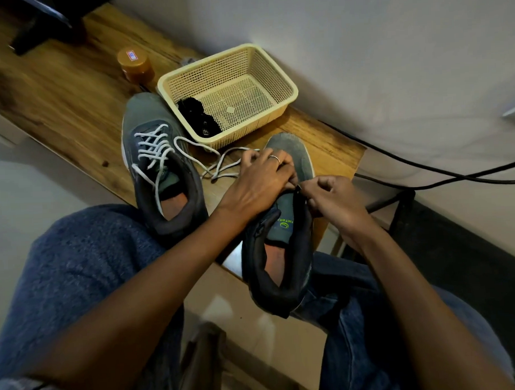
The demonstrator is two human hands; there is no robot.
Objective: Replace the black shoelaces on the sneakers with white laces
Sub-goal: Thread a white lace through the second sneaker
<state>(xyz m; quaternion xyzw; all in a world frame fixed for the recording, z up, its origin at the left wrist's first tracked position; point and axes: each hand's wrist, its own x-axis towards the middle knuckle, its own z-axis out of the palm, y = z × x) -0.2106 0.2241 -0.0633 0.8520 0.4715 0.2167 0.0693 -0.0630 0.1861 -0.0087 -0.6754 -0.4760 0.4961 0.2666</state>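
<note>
Two grey sneakers on a wooden tabletop [71,93]: the left sneaker [159,166] already carries a white lace [154,147], its loose ends trailing toward the right sneaker [283,223], whose heel overhangs the edge above the person's lap. The left hand [261,180] grips the right sneaker's upper with curled fingers, while the right hand [332,195] pinches a black lace [297,188] at the eyelets. A black bundle [198,116] lies in the cream basket [278,74], beside an orange jar [136,63].
</note>
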